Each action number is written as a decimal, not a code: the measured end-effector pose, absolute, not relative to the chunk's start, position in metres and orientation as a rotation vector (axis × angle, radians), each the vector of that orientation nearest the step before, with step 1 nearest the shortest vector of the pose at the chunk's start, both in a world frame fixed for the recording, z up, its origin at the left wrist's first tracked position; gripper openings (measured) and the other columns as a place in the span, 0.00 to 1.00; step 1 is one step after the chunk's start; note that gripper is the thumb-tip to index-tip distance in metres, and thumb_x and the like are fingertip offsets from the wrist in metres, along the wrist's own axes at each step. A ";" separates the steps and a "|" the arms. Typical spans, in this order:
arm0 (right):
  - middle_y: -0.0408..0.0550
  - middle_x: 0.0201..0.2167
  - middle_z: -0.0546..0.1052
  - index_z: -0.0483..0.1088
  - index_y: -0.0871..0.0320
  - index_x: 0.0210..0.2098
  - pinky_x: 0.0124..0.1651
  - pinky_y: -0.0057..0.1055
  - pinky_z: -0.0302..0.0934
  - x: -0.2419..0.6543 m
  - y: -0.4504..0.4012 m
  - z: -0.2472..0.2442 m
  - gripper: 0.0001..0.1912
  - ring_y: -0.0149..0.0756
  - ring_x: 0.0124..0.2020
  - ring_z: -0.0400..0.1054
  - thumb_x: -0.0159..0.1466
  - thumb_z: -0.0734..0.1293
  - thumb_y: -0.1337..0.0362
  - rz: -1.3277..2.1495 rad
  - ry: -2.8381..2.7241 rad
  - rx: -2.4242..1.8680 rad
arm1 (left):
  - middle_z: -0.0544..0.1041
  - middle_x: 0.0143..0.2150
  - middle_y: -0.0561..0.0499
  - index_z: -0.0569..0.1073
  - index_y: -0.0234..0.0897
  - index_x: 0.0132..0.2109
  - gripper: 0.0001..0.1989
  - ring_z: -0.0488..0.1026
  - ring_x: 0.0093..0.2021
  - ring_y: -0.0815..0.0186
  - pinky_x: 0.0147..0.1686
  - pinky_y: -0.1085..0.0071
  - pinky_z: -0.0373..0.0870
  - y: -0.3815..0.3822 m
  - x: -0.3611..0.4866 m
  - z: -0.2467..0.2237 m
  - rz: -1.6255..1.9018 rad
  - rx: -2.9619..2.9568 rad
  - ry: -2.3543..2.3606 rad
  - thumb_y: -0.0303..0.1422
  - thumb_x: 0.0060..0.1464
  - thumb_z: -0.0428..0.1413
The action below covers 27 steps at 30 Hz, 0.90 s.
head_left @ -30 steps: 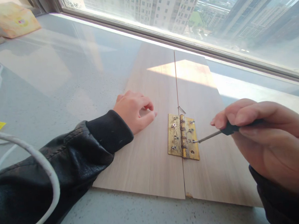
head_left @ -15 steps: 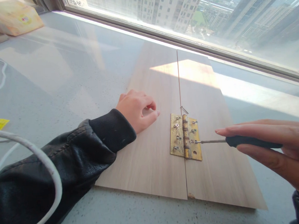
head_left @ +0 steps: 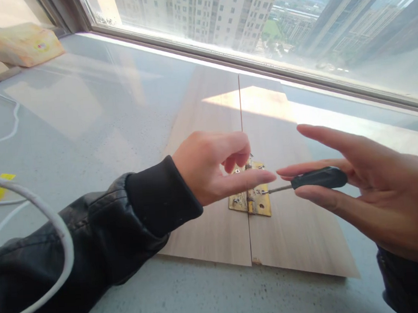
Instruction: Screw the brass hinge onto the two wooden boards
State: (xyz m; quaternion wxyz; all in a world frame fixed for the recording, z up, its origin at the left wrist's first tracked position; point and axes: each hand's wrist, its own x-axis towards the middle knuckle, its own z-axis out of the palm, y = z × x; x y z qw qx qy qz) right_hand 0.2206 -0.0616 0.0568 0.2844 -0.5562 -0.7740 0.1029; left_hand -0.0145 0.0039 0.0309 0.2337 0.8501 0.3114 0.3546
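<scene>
A brass butt hinge point(head_left: 264, 211) lies across the seam of two pale wooden boards, with several screws standing in its holes. One hole at its lower right has no screw. My right hand point(head_left: 381, 186) pinches the dark handle of a screwdriver point(head_left: 321, 178) between thumb and fingers, index finger lifted away. The screwdriver's tip touches a screw on the hinge's right leaf. Over the hinge hovers my left hand point(head_left: 219, 167), fingers curled, thumb stretched toward the screwdriver shaft and apart from the fingers. It holds nothing visible and covers part of the hinge.
The left board point(head_left: 208, 243) and right board point(head_left: 303, 245) rest on a speckled pale counter point(head_left: 140, 297) beside a window. A white cable point(head_left: 60, 226) loops past my left sleeve, with a yellow tag point(head_left: 1, 187) behind. A yellowish package point(head_left: 22, 45) sits far left.
My left hand has moved right from the left board to over the hinge, its thumb extending. My right hand's index finger has lifted off the screwdriver. The view has shifted slightly.
</scene>
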 end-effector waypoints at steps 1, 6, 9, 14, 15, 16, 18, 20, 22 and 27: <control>0.41 0.37 0.82 0.62 0.45 0.62 0.24 0.27 0.72 0.220 -0.061 0.058 0.35 0.39 0.32 0.78 0.57 0.71 0.50 0.295 -2.119 -1.475 | 0.67 0.21 0.56 0.65 0.37 0.25 0.22 0.64 0.22 0.72 0.26 0.71 0.61 0.001 -0.006 0.040 0.904 2.377 0.823 0.50 0.54 0.56; 0.45 0.36 0.81 0.60 0.53 0.64 0.30 0.33 0.71 0.215 -0.057 0.064 0.30 0.39 0.31 0.76 0.64 0.65 0.54 0.323 -2.264 -1.386 | 0.62 0.16 0.54 0.62 0.37 0.19 0.28 0.64 0.21 0.70 0.22 0.70 0.53 -0.001 0.034 0.071 0.683 2.646 0.793 0.54 0.55 0.52; 0.45 0.38 0.81 0.60 0.54 0.63 0.34 0.36 0.70 0.213 -0.056 0.065 0.29 0.40 0.33 0.76 0.63 0.64 0.56 0.335 -2.242 -1.387 | 0.64 0.16 0.52 0.67 0.37 0.18 0.29 0.66 0.22 0.66 0.23 0.68 0.53 -0.002 0.046 0.078 0.574 2.798 0.874 0.54 0.57 0.48; 0.48 0.44 0.80 0.59 0.56 0.64 0.40 0.38 0.70 0.219 -0.051 0.063 0.34 0.44 0.41 0.75 0.61 0.67 0.54 0.436 -2.216 -1.369 | 0.70 0.21 0.48 0.74 0.38 0.25 0.29 0.69 0.25 0.63 0.25 0.68 0.54 -0.008 0.054 0.081 0.427 2.928 1.007 0.53 0.60 0.43; 0.49 0.43 0.80 0.58 0.57 0.65 0.39 0.38 0.71 0.222 -0.051 0.061 0.37 0.44 0.41 0.75 0.59 0.68 0.53 0.477 -2.213 -1.374 | 0.71 0.22 0.47 0.75 0.38 0.27 0.29 0.69 0.25 0.63 0.25 0.68 0.54 -0.008 0.055 0.080 0.400 2.935 1.029 0.53 0.61 0.41; 0.50 0.42 0.80 0.55 0.58 0.66 0.37 0.38 0.71 0.226 -0.051 0.059 0.42 0.45 0.41 0.75 0.58 0.70 0.51 0.524 -2.199 -1.383 | 0.71 0.22 0.47 0.75 0.38 0.28 0.29 0.69 0.24 0.62 0.25 0.68 0.53 -0.008 0.055 0.080 0.375 2.941 1.058 0.52 0.61 0.40; 0.51 0.41 0.80 0.52 0.59 0.67 0.35 0.37 0.72 0.239 -0.052 0.052 0.48 0.45 0.41 0.75 0.55 0.72 0.48 0.621 -2.124 -1.413 | 0.70 0.22 0.47 0.75 0.38 0.30 0.29 0.68 0.24 0.62 0.24 0.69 0.51 -0.006 0.053 0.078 0.337 2.960 1.125 0.51 0.62 0.39; 0.52 0.45 0.79 0.55 0.56 0.66 0.41 0.38 0.73 0.257 -0.057 0.039 0.45 0.43 0.42 0.76 0.54 0.72 0.48 0.633 -1.969 -1.460 | 0.70 0.23 0.48 0.74 0.37 0.32 0.25 0.67 0.24 0.63 0.23 0.69 0.47 -0.004 0.050 0.074 0.320 3.002 1.146 0.48 0.62 0.41; 0.51 0.45 0.79 0.61 0.51 0.62 0.43 0.39 0.72 0.279 -0.063 0.021 0.37 0.41 0.41 0.76 0.56 0.72 0.50 0.643 -1.762 -1.562 | 0.71 0.25 0.49 0.72 0.37 0.34 0.19 0.67 0.25 0.64 0.23 0.70 0.47 -0.002 0.045 0.070 0.346 3.054 1.072 0.43 0.61 0.43; 0.52 0.35 0.80 0.72 0.58 0.46 0.45 0.43 0.71 0.327 -0.074 -0.025 0.22 0.42 0.38 0.76 0.59 0.69 0.50 0.489 -1.411 -1.688 | 0.71 0.27 0.50 0.68 0.37 0.34 0.11 0.66 0.28 0.65 0.26 0.69 0.57 -0.001 0.038 0.058 0.560 3.110 0.685 0.35 0.58 0.44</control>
